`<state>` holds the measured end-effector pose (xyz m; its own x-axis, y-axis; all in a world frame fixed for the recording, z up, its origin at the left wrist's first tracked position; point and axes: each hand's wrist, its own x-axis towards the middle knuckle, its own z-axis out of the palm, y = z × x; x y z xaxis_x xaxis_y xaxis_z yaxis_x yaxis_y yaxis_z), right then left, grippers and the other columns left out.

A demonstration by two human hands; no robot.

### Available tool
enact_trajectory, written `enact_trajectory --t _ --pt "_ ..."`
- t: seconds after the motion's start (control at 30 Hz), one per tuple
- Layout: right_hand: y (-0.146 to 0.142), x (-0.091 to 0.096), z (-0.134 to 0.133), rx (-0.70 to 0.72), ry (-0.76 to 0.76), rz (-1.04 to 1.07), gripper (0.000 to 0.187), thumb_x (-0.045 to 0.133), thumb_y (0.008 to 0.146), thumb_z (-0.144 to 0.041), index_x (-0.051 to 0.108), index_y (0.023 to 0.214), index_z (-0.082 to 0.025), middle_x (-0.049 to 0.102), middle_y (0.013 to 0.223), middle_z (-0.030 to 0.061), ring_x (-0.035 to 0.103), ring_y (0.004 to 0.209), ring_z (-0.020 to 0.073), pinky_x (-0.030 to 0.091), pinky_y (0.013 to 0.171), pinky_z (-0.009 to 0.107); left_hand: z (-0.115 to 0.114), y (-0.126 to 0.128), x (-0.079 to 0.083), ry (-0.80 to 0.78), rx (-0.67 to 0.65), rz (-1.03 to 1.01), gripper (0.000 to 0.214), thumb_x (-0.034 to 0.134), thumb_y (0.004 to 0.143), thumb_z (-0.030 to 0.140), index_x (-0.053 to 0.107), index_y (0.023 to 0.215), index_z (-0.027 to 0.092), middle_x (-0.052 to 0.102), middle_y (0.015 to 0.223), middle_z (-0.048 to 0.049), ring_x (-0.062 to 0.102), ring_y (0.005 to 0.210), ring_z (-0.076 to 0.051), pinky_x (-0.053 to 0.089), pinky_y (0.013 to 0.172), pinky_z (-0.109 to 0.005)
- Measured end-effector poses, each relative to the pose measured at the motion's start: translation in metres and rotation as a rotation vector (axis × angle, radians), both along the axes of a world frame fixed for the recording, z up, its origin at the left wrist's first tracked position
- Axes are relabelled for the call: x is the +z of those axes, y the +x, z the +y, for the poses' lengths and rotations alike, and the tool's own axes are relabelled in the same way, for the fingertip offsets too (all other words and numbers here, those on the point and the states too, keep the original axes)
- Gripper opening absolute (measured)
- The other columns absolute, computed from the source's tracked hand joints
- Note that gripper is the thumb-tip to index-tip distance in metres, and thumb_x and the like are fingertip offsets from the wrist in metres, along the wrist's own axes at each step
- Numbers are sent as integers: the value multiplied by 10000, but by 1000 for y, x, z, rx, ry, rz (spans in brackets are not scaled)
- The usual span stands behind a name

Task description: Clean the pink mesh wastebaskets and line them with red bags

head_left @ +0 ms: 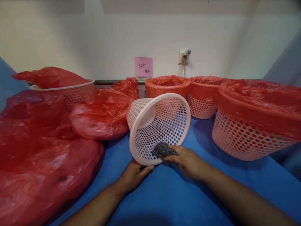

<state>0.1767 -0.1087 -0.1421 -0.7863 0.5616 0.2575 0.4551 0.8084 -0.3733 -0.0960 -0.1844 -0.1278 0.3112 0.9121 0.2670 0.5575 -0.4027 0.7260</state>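
A white mesh basket (150,119) lies on its side on the blue table (169,194), its mouth turned toward me. My left hand (133,175) grips the lower rim of the basket, fingers curled under it. My right hand (187,160) holds a dark grey scouring pad (162,150) pressed against the inside of the rim at the bottom.
Several baskets lined with red plastic bags (254,119) stand at the back and right. Loose red bags (47,157) pile up on the left, with another bag (103,116) next to the tipped basket. A pink note (143,66) hangs on the wall.
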Motion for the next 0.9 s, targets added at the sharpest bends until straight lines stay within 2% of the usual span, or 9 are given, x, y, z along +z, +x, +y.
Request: enact_trajectory --t 0.07,0.17,0.27,0.33,0.47,0.6,0.73,0.83,0.9 --pt "7 5 8 -89 24 -33 611 539 834 -40 689 1336 -353 534 1547 31 576 1321 277 485 1108 459 -2 -2 2 68 35 -15 209 608 968 300 803 981 227 814 948 -48 770 912 -220 631 874 -357" --pt "27 13 29 -406 110 -126 529 483 909 -70 705 1321 -317 545 1519 93 612 1230 310 514 1044 493 -7 -5 6 219 136 -53 197 611 972 290 786 937 206 801 859 -38 748 739 -181 625 727 -289" --pt "38 18 39 -586 147 -149 563 457 904 -57 668 1378 -276 490 1550 150 605 1222 345 514 1023 531 -9 -7 9 300 187 -61 174 629 962 279 779 961 191 802 850 -43 738 716 -172 608 702 -269" --pt "35 16 33 -482 105 -132 607 482 856 -26 667 1372 -288 496 1553 118 595 1257 318 507 1053 494 -10 -7 9 283 198 -70 183 628 964 288 779 968 185 808 869 -47 741 722 -171 604 695 -260" --pt "13 9 9 -119 1 -84 707 548 748 8 663 1363 -322 509 1556 59 557 1343 270 469 1122 433 -6 -3 6 127 134 -56 199 633 962 307 789 1003 192 814 902 -51 769 815 -196 626 786 -296" --pt "5 8 3 -9 -27 -39 732 572 726 8 659 1364 -340 501 1569 50 549 1361 272 461 1132 444 -3 0 5 19 -22 30 199 620 962 293 801 1014 227 816 1017 -54 764 996 -229 600 957 -374" --pt "21 14 24 -285 35 -82 620 522 820 -2 688 1342 -291 516 1551 99 567 1333 309 496 1092 460 -5 -3 6 90 57 -3 253 566 992 303 784 900 213 798 856 -33 738 745 -176 616 770 -294" --pt "35 20 40 -566 131 -100 581 485 887 -35 663 1382 -282 476 1564 142 598 1256 349 517 1042 526 -9 -7 8 218 158 -30 224 576 984 303 771 942 200 781 826 -29 716 702 -164 592 700 -260" --pt "37 21 44 -646 172 -101 588 482 900 -54 634 1414 -295 456 1571 152 610 1214 366 518 1019 567 -11 -8 9 266 199 -39 214 586 979 302 758 922 189 765 787 -23 705 681 -158 579 673 -245"
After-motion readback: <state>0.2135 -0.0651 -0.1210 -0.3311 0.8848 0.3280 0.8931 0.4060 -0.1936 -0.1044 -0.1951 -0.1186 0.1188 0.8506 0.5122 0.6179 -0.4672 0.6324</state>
